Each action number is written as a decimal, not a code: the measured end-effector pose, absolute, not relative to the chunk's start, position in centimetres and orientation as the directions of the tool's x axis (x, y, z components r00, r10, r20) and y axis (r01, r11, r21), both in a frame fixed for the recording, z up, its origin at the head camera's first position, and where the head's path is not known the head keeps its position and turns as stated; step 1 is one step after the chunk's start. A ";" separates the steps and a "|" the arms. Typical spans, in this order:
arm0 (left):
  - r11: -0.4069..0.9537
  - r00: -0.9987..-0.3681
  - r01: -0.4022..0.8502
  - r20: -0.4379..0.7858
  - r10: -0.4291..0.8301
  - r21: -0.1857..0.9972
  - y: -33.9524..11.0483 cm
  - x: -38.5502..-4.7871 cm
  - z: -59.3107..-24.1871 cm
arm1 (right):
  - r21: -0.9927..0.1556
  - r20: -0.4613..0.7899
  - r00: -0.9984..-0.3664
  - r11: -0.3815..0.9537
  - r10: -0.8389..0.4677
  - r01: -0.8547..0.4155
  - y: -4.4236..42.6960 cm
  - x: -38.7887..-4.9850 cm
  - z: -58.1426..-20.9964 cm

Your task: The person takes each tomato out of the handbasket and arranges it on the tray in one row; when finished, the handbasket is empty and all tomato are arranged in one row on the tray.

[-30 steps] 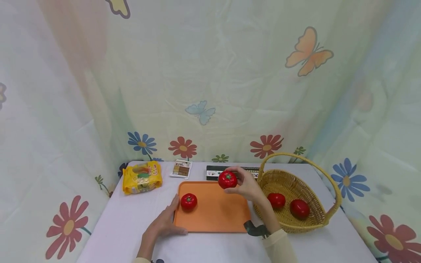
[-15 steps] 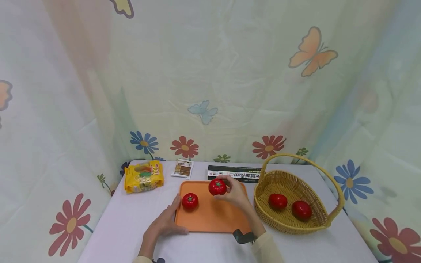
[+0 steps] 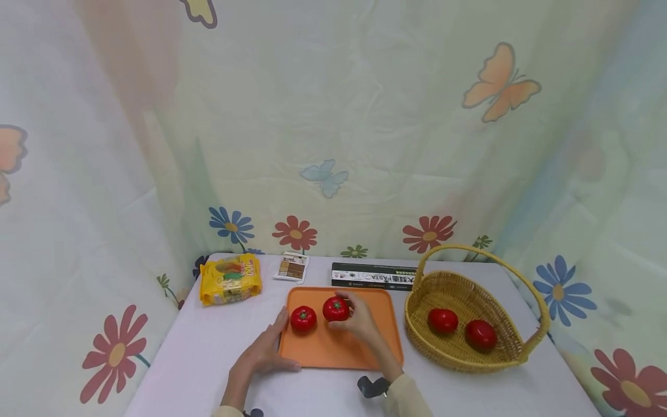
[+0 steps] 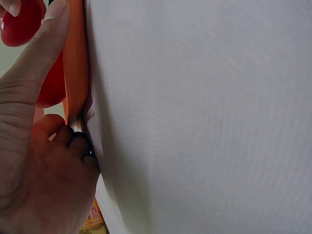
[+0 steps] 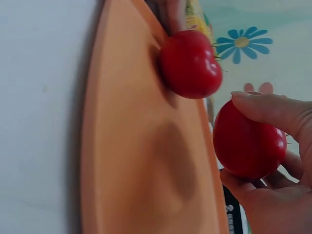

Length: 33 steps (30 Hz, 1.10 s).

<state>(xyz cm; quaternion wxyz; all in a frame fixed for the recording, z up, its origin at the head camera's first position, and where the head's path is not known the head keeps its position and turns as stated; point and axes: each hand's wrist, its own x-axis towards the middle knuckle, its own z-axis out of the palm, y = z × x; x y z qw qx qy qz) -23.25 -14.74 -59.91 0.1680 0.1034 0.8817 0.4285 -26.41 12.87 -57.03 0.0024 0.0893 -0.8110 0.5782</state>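
Note:
My right hand [image 3: 359, 321] holds a red tomato [image 3: 336, 309] between thumb and fingers. In the right wrist view, this tomato [image 5: 248, 139] hangs a little above the orange tray [image 5: 117, 146], its shadow on the tray floor. To its left a second tomato [image 3: 303, 319] rests on the tray [image 3: 344, 353]. My left hand [image 3: 263, 350] grips the tray's near left corner, thumb along the front edge and fingers at the left side. In the left wrist view, the fingers of the left hand [image 4: 53, 175] curl against the tray's side [image 4: 75, 63].
Right of the tray stands a wicker basket [image 3: 435, 353] with a tall handle, two red fruits [image 3: 443, 321] inside. Behind the tray lies a black-and-white pasta box [image 3: 372, 277]. A yellow packet [image 3: 230, 280] and a small white-brown sachet [image 3: 292, 267] lie at the back left.
My right hand has carried its tomato leftward and down over the tray, close to the other tomato. The left hand has stayed on the tray's corner.

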 end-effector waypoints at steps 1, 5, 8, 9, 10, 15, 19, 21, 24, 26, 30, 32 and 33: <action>0.609 -0.921 0.039 -0.208 0.330 0.792 -14.7 -23.3 -59.9 | -0.936 0.104 -0.985 0.322 -0.139 -0.144 12.7 -26.4 -57.3; 0.611 -0.921 0.035 -0.213 0.328 0.791 -14.6 -23.3 -60.0 | -0.920 0.086 -0.988 0.370 -0.126 -0.127 12.3 -26.3 -58.2; 0.612 -0.921 0.036 -0.211 0.327 0.790 -14.6 -23.3 -60.0 | -0.910 0.078 -0.990 0.396 -0.115 -0.118 12.1 -26.2 -58.9; 0.612 -0.921 0.036 -0.211 0.327 0.790 -14.6 -23.3 -60.0 | -0.907 0.081 -0.990 0.403 -0.113 -0.120 12.0 -26.2 -59.1; 0.612 -0.922 0.037 -0.210 0.326 0.790 -14.6 -23.3 -60.0 | -0.903 0.087 -0.990 0.411 -0.113 -0.127 11.9 -26.2 -59.3; 0.611 -0.921 0.038 -0.209 0.329 0.791 -14.6 -23.3 -60.1 | -0.900 0.072 -0.994 0.424 -0.089 -0.103 11.7 -26.0 -59.8; 0.609 -0.921 0.034 -0.212 0.327 0.792 -14.5 -23.3 -60.1 | -0.902 0.068 -0.995 0.421 -0.077 -0.094 11.6 -25.7 -59.9; 0.610 -0.921 0.028 -0.216 0.324 0.792 -14.5 -23.3 -60.1 | -0.902 0.075 -0.994 0.418 -0.084 -0.104 11.6 -25.7 -60.0; 0.614 -0.921 0.027 -0.219 0.323 0.789 -14.5 -23.3 -60.0 | -0.902 0.082 -0.992 0.417 -0.093 -0.113 11.7 -25.6 -60.1; 0.615 -0.920 0.028 -0.220 0.323 0.788 -14.5 -23.3 -60.0 | -0.897 0.081 -0.992 0.427 -0.097 -0.115 11.8 -25.6 -60.0; 0.614 -0.921 0.024 -0.221 0.320 0.789 -14.5 -23.3 -59.9 | -0.882 0.060 -0.993 0.462 -0.098 -0.099 11.8 -25.5 -59.8; 0.614 -0.922 0.020 -0.223 0.317 0.789 -14.5 -23.3 -59.9 | -0.874 0.054 -0.993 0.476 -0.103 -0.097 11.8 -25.4 -59.7; 0.614 -0.922 0.021 -0.222 0.317 0.789 -14.5 -23.3 -60.0 | -0.872 0.052 -0.993 0.480 -0.104 -0.096 11.8 -25.4 -59.6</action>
